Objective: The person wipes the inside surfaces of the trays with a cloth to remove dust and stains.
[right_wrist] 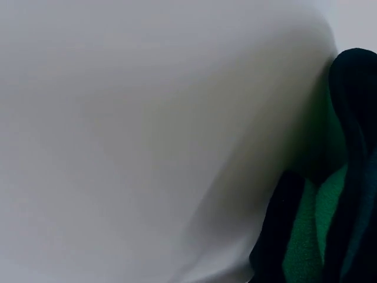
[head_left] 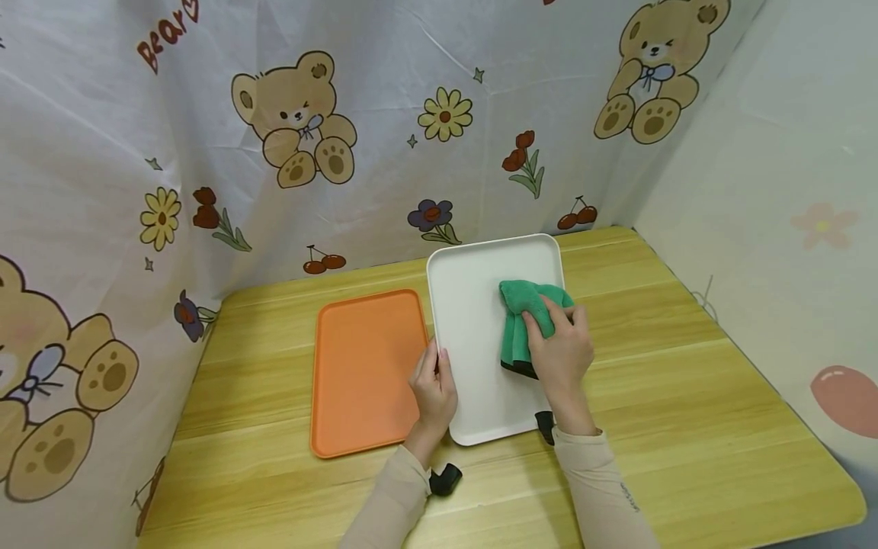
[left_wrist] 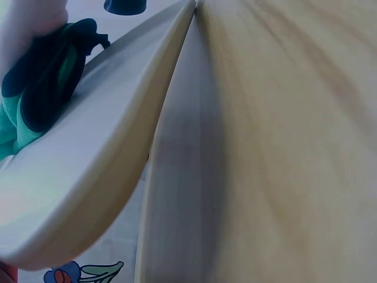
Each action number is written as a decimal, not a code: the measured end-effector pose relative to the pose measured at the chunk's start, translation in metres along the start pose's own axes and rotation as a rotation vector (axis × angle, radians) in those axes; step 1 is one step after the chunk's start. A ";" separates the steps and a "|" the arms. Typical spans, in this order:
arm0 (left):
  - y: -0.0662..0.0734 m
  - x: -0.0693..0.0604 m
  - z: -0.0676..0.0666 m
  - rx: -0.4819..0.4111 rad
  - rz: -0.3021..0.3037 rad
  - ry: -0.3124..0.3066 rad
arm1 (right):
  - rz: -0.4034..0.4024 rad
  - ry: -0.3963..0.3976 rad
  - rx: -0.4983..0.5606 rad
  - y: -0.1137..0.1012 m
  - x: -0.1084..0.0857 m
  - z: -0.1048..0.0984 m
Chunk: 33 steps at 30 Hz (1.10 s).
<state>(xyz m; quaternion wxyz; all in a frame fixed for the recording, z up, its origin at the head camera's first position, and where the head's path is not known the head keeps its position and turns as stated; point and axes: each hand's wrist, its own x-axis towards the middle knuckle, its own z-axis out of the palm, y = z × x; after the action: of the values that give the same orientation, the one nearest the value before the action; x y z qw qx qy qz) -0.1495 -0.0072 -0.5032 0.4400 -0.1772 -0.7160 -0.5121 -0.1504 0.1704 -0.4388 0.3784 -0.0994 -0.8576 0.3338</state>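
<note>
A white rectangular tray [head_left: 473,305] is held by its left edge in my left hand [head_left: 434,393], thumb on the upper side. In the left wrist view the tray [left_wrist: 118,132] is tilted, part of its rim raised off the tabletop. My right hand [head_left: 565,354] grips a bunched green cloth [head_left: 519,328] with a dark edge, pressing it on the right half of the tray's surface. The right wrist view shows folds of the cloth [right_wrist: 303,242] against the pale tray [right_wrist: 118,147]. My left fingertips are hidden beneath the tray.
An orange tray [head_left: 366,374] lies on the wooden table [head_left: 700,396], close to the white tray's left side. Behind the table hangs a white cloth [head_left: 384,76] printed with bears and flowers. Black wrist-worn pieces [head_left: 446,479] show at both cuffs.
</note>
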 end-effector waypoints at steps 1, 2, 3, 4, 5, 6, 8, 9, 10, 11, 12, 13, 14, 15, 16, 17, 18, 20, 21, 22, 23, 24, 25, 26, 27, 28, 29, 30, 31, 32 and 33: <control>0.000 0.000 0.000 0.002 0.004 0.001 | 0.001 0.003 0.002 -0.001 0.000 0.000; 0.000 0.000 0.000 0.002 0.003 0.002 | 0.002 0.006 0.005 -0.002 -0.001 0.000; 0.001 0.001 0.000 -0.001 -0.001 0.002 | 0.000 0.011 0.007 -0.003 -0.002 0.000; 0.001 0.001 0.000 -0.001 0.004 0.004 | -0.001 0.012 0.008 -0.004 -0.002 0.001; 0.000 0.001 0.000 -0.002 0.007 0.006 | -0.004 0.013 0.009 -0.005 -0.003 0.001; 0.000 0.001 0.001 -0.003 0.009 0.007 | -0.009 0.013 0.009 -0.006 -0.004 0.001; 0.000 0.001 0.001 -0.006 0.010 0.009 | -0.018 0.010 0.007 -0.008 -0.006 0.002; 0.000 0.001 0.001 -0.006 0.010 0.008 | -0.023 0.008 0.009 -0.009 -0.007 0.003; 0.000 0.001 0.001 -0.005 0.013 0.009 | -0.028 0.004 0.010 -0.010 -0.008 0.004; 0.000 0.001 0.001 -0.006 0.009 0.008 | -0.034 0.002 0.010 -0.012 -0.009 0.004; 0.000 0.001 0.001 -0.007 0.005 0.005 | -0.041 0.001 0.012 -0.013 -0.010 0.005; -0.001 0.001 0.001 -0.003 0.007 0.005 | -0.049 0.001 0.015 -0.014 -0.011 0.006; -0.001 0.000 0.001 -0.003 0.002 0.003 | -0.059 0.001 0.018 -0.015 -0.013 0.007; 0.000 0.000 0.001 -0.003 0.000 0.001 | -0.073 0.004 0.019 -0.016 -0.014 0.008; 0.000 0.000 0.001 -0.004 -0.001 0.001 | -0.087 0.005 0.019 -0.017 -0.015 0.009; 0.000 0.000 0.001 -0.005 -0.003 0.000 | -0.102 0.006 0.020 -0.019 -0.017 0.010; 0.000 -0.001 0.001 -0.006 -0.003 -0.001 | -0.118 0.008 0.020 -0.020 -0.018 0.011; 0.000 -0.001 0.001 -0.011 -0.009 -0.004 | -0.143 0.010 0.018 -0.023 -0.020 0.012; 0.000 -0.001 0.001 -0.010 -0.005 -0.004 | -0.155 0.011 0.020 -0.024 -0.021 0.012; 0.000 -0.001 0.001 -0.011 -0.005 -0.006 | -0.163 0.009 0.022 -0.026 -0.022 0.013; 0.000 0.000 0.001 -0.009 -0.002 -0.007 | -0.172 0.008 0.023 -0.027 -0.023 0.013; 0.000 0.000 0.000 -0.011 -0.003 -0.010 | -0.179 0.005 0.024 -0.029 -0.024 0.014; 0.001 0.000 0.000 -0.011 -0.001 -0.013 | -0.186 0.003 0.025 -0.030 -0.025 0.014; 0.001 0.000 0.000 -0.012 0.002 -0.014 | -0.194 0.000 0.027 -0.032 -0.026 0.014; 0.001 0.000 0.000 -0.012 0.006 -0.015 | -0.203 -0.003 0.029 -0.033 -0.027 0.014; 0.001 0.001 0.000 -0.014 0.008 -0.014 | -0.214 -0.007 0.030 -0.035 -0.028 0.014; 0.001 0.001 0.000 -0.015 0.015 -0.010 | -0.226 -0.009 0.031 -0.036 -0.029 0.014; 0.001 0.001 0.000 -0.017 0.019 -0.008 | -0.237 -0.011 0.033 -0.038 -0.030 0.015; 0.002 0.002 0.000 -0.017 0.027 -0.004 | -0.249 -0.011 0.035 -0.040 -0.031 0.015; 0.002 0.002 0.000 -0.021 0.032 -0.001 | -0.261 -0.015 0.037 -0.041 -0.032 0.015; 0.002 0.002 0.000 -0.023 0.035 0.000 | -0.274 -0.016 0.038 -0.043 -0.033 0.015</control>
<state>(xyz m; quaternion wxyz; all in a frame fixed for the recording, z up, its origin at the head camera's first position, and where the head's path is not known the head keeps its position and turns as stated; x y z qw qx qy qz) -0.1492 -0.0069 -0.5004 0.4468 -0.1949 -0.7070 -0.5124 -0.1351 0.1165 -0.4380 0.4155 0.0284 -0.8596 0.2962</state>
